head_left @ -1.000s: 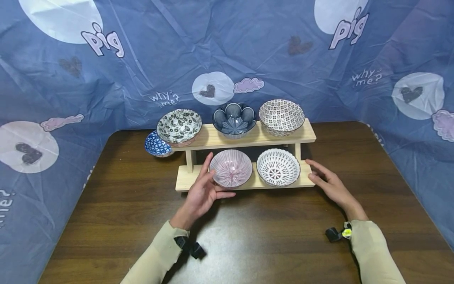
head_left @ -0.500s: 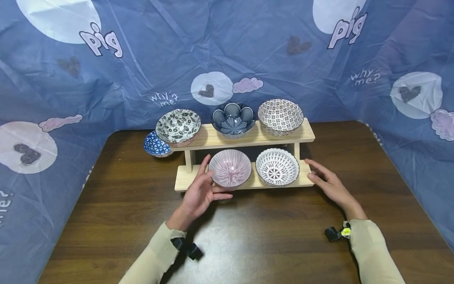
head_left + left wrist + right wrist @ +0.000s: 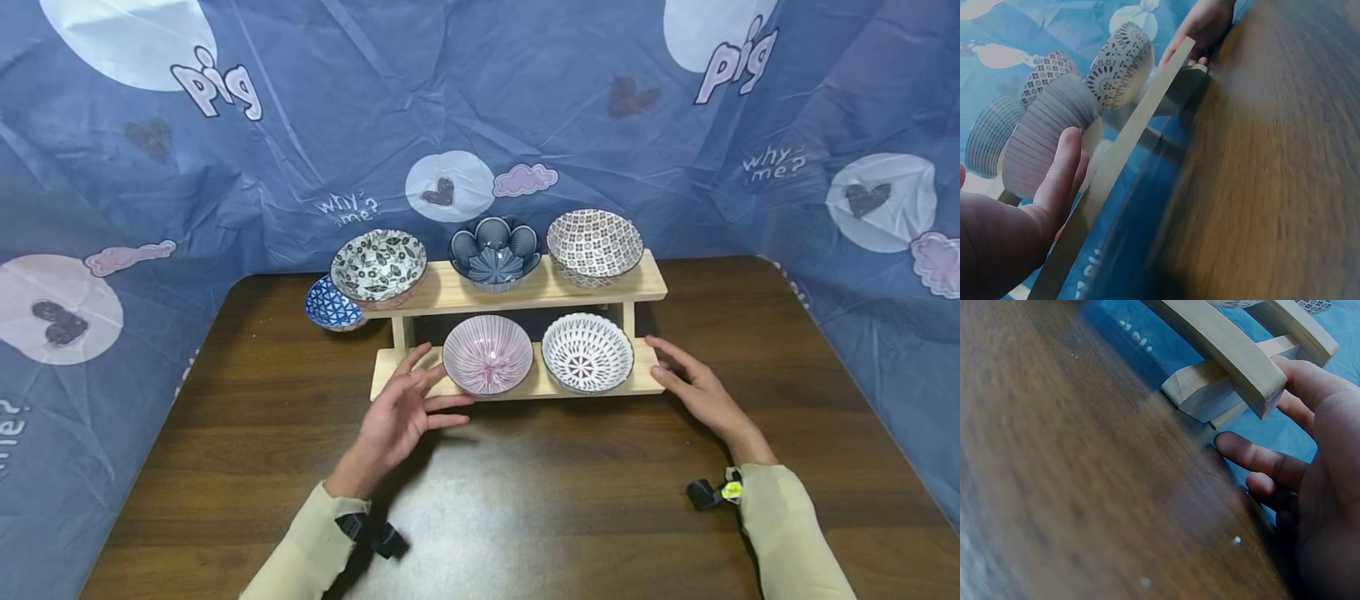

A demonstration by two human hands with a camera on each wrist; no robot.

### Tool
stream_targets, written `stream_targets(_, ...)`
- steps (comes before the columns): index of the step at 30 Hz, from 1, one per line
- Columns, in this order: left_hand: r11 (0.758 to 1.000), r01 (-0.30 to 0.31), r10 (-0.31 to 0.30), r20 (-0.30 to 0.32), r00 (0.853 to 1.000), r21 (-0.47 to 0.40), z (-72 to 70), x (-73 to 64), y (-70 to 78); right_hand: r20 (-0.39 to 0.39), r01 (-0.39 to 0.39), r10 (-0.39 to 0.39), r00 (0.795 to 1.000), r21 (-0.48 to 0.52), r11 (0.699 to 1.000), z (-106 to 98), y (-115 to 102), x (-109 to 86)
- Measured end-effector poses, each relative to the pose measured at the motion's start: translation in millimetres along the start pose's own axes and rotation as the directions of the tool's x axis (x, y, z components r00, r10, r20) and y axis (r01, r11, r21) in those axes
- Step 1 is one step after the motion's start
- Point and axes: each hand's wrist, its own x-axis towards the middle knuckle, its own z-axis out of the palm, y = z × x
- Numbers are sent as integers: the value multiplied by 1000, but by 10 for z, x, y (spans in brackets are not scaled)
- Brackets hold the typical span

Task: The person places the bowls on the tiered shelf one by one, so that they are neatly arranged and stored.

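Note:
A pink-striped bowl [image 3: 488, 356] sits on the lower board of a two-tier wooden rack [image 3: 390, 375]. My left hand [image 3: 393, 418] is just left of it, fingers spread, near the rack's front edge. In the left wrist view, one finger [image 3: 1063, 165] overlaps the bowl's side. To the right on the same board stands a white scalloped bowl [image 3: 588, 354] with dark dashes. My right hand [image 3: 701, 396] touches the right end of the lower board with relaxed fingers. The right wrist view shows its other fingers [image 3: 1260, 459] loosely bent beside the rack, close over the table.
On the upper board stand a green leaf-patterned bowl [image 3: 378, 265], a dark blue petal-shaped bowl [image 3: 495, 252] and a grey-patterned bowl [image 3: 595, 243]. A blue-and-white bowl [image 3: 330, 305] is on the brown table [image 3: 525, 500], partly behind the rack's left end. Blue printed cloth [image 3: 315, 117] hangs behind.
My left hand has let go of the pink-striped bowl and drawn back to the left and toward me. That bowl stays on the lower board; the right hand keeps its place.

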Motion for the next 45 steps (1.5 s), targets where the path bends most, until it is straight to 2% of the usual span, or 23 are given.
stream_targets(6, 999, -36, 36, 34, 999, -5, -113, -112, 27, -3, 6, -6, 1000, 7, 1000, 6, 8, 3)
stream_targets(17, 988, -84, 105, 158, 982, -132, -315, -318, 127, -14, 21, -20, 1000, 14, 1000, 19, 10, 0)
stream_targets(22, 984, -101, 126, 174, 977, -147, -421, -397, 175, -16, 22, -22, 1000, 11, 1000, 23, 11, -4)
stream_targets(29, 988, -135, 143, 119, 983, -76, -530, -501, 238, -17, 34, -34, 999, 12, 999, 25, 13, -5)
stream_targets(37, 982, -176, 180, 53, 982, -68, -688, -625, 342, -20, 39, -38, 999, 19, 999, 27, 13, -14)
stream_targets(41, 980, -187, 185, -36, 982, -66, -809, -671, 396, -24, 44, -44, 999, 22, 999, 26, 21, -11)
stream_targets(45, 981, -187, 177, -138, 974, -61, -934, -697, 436, -29, 58, -57, 998, 26, 998, 29, 29, -5)
